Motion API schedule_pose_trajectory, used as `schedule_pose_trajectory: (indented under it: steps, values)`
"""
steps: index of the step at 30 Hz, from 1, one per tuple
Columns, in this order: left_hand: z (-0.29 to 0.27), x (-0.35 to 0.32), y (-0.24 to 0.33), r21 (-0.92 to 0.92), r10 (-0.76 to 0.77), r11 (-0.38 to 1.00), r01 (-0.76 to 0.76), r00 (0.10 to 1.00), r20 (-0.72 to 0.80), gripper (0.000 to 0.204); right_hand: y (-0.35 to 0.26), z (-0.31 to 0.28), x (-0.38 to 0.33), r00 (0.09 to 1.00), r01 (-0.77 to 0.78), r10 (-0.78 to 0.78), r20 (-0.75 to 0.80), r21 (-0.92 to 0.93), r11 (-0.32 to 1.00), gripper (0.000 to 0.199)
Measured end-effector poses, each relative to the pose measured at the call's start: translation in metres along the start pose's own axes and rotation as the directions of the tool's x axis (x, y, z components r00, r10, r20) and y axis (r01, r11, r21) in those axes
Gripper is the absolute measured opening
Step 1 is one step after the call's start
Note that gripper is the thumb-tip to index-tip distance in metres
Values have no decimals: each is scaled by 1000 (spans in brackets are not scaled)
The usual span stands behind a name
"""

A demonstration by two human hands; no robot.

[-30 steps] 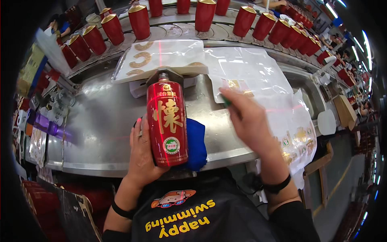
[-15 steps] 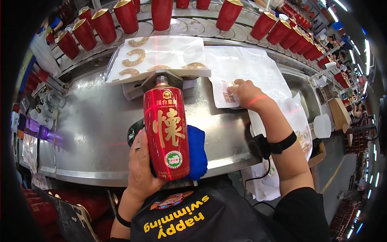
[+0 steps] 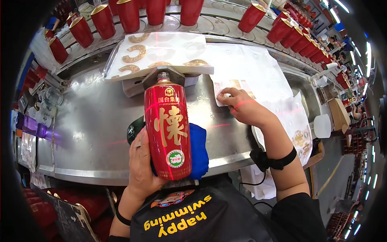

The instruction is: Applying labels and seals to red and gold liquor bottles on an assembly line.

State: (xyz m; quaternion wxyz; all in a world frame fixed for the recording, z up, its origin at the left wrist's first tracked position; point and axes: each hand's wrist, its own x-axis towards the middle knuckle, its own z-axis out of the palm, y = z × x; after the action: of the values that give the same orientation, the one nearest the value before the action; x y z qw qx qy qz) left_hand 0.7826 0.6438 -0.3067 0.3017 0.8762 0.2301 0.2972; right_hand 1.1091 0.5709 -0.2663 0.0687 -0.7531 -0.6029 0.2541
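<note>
A red glass bottle (image 3: 167,133) with gold lettering and a round green-and-white sticker lies tilted, its base toward me. Its neck rests in a dark metal holder (image 3: 179,76). My left hand (image 3: 142,167) is wrapped round the bottle's lower left side. Under the bottle, a blue cloth (image 3: 198,151) shows at the right. My right hand (image 3: 244,105) pinches the near left corner of a white label sheet (image 3: 246,64) bearing small gold labels. Whether a label has come loose between the fingertips is hidden.
A stack of sheets with gold curved labels (image 3: 133,53) lies beyond the holder. Behind the steel worktop (image 3: 92,133), red bottles (image 3: 102,22) with gold tops stand on a conveyor (image 3: 219,30). More label sheets (image 3: 296,121) hang at the right edge.
My right hand has shifted slightly left and nearer, onto the sheet's corner. The bottle has turned or shifted very slightly under my left hand. Conveyor bottles have moved right.
</note>
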Motion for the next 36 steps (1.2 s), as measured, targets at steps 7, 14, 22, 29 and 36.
schedule_pose_trajectory:
  steps: [7, 14, 22, 29, 36]
  values:
    - [-1, -1, 2, 13, 6, 1000, -6, 1000, -9, 110, 5, 2, 15, 917, 113, -241, -319, -371, 922, 40]
    - [-9, 3, 5, 2, 29, 1000, -29, 999, 43, 109, 7, 4, 28, 925, 39, -197, -325, -434, 900, 14]
    - [-51, 22, 26, -131, 26, 991, -28, 1000, -14, 45, -31, -23, -1, 891, 172, -54, -450, 227, 959, 8]
    - [-39, 73, 66, 132, 123, 985, -106, 985, -122, 43, -94, -12, -27, 961, 231, 59, -269, 904, 360, 13]
    - [-43, 85, 61, 126, 219, 972, -196, 955, -200, 14, -111, -21, -45, 792, 450, -210, -573, 317, 835, 16]
